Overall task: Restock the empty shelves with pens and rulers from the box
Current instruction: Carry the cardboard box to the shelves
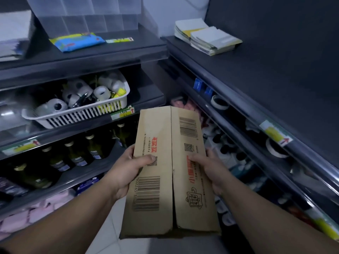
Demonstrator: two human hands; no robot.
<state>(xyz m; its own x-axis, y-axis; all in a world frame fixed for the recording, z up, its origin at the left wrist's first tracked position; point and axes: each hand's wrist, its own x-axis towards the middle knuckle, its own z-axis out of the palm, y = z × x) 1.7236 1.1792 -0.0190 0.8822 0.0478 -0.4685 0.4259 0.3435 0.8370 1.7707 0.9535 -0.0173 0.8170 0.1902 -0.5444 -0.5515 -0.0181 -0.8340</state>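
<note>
The closed box [170,173] was clamped between the left hand [126,171] at nine o'clock and the right hand [211,171] at three, and, were either grip loosened while the flaps were being opened, it could be dropped.

Box [170,171] held centre, between left hand [126,173] and right hand [213,171], in the corner where two shelf units meet. Left unit: packet [77,42] on top shelf, basket [77,114] below it, bottles [73,154] lower. Right unit: booklet stacks [207,38] on top shelf; lower contents unclear, possibly tape rolls.
</note>
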